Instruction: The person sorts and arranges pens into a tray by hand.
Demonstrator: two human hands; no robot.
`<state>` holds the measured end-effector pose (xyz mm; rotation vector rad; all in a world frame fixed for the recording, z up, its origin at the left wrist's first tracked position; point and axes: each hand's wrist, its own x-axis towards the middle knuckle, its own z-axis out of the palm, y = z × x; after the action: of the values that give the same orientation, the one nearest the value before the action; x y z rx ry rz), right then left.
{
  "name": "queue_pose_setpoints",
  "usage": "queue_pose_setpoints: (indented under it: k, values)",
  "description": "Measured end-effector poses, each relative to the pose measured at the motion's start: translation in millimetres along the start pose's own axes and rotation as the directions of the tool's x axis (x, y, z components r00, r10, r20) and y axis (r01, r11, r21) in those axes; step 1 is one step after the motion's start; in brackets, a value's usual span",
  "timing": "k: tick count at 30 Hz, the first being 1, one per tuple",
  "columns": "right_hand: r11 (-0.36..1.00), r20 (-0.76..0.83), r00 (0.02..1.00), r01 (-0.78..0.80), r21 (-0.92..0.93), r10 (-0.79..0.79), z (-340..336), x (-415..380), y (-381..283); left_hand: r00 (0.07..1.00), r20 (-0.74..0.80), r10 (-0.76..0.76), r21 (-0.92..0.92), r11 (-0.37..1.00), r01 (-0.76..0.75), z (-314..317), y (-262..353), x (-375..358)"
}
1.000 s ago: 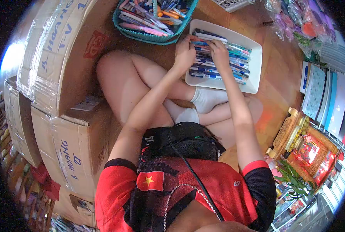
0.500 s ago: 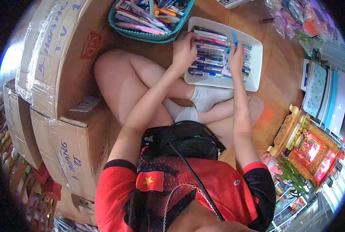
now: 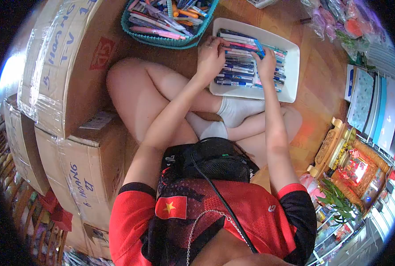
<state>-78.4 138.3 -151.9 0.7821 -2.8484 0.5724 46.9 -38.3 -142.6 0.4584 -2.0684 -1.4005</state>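
A white tray (image 3: 290, 84) lies on the floor in front of my crossed legs, with pens (image 3: 235, 70) laid side by side in two columns. My right hand (image 3: 266, 65) grips a light-blue pen (image 3: 259, 47), held tilted over the right-hand column. At the tray's left rim is my left hand (image 3: 211, 56), fingers curled together at the ends of the pens, beside a pink pen (image 3: 242, 46). Whatever lies between those fingertips is hidden.
A teal basket (image 3: 162, 43) full of loose pens stands left of the tray. Cardboard boxes (image 3: 64, 164) are stacked along my left side. Plastic-wrapped flowers (image 3: 355, 29) lie at the upper right, and a carved wooden altar (image 3: 352, 170) stands at the right.
My right hand has moved left and slightly down with the light-blue pen, which now tilts toward the middle of the tray. My left hand has barely moved.
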Motion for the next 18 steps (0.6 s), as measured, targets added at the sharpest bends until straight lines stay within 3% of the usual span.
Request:
queue_pose_setpoints:
  k: [3, 9, 12, 15, 18]
  values:
    - [0.983, -0.066, 0.996, -0.048, 0.178, 0.06, 2.9, -0.6, -6.6, 1.0, 0.007, -0.013, -0.007, 1.0, 0.013, 2.1, -3.1, 0.5]
    - [0.937, 0.149, 0.94, 0.273, 0.218, -0.308, 4.7, -2.4, -19.3, 0.996, 0.023, -0.082, -0.049, 0.995, 0.083, 3.6, -6.6, 0.6]
    - [0.924, 0.128, 0.919, 0.357, 0.136, -0.373, 11.1, 0.0, -27.1, 0.998, 0.033, 0.051, 0.16, 0.986, -0.055, -0.2, -1.7, 0.0]
    - [0.922, 0.084, 0.918, 0.385, 0.049, -0.388, 9.7, -1.4, -34.7, 0.957, 0.259, 0.13, 0.37, 0.902, -0.223, -4.2, 6.8, -3.1]
    - [0.924, 0.063, 0.922, 0.381, 0.042, -0.383, 10.5, -2.4, -37.6, 0.915, 0.322, 0.242, 0.525, 0.759, -0.385, 10.7, -8.3, -13.2]
